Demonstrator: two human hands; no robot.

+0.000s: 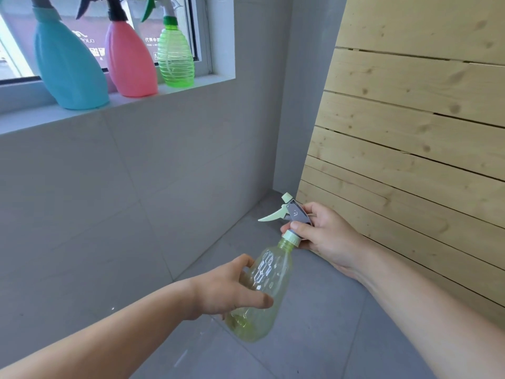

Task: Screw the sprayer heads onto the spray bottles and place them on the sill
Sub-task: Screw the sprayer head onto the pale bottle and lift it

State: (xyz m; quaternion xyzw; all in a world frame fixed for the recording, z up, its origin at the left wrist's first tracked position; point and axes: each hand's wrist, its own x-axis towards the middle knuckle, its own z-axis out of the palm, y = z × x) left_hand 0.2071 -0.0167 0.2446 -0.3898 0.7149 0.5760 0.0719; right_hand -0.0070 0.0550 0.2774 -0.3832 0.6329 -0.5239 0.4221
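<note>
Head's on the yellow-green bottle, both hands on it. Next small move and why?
Likely twist the collar tighter with the right hand while the left hand steadies the bottle: the sprayer head sits on the neck, but neck shows below the collar, so it may not be seated.

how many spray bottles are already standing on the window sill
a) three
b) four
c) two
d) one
a) three: a blue bottle, a pink bottle and a green ribbed bottle stand in a row on the sill, each with a sprayer head on, while the fourth, a yellow-green bottle, is off the sill, held by the left hand with the right hand on its sprayer head.
</note>
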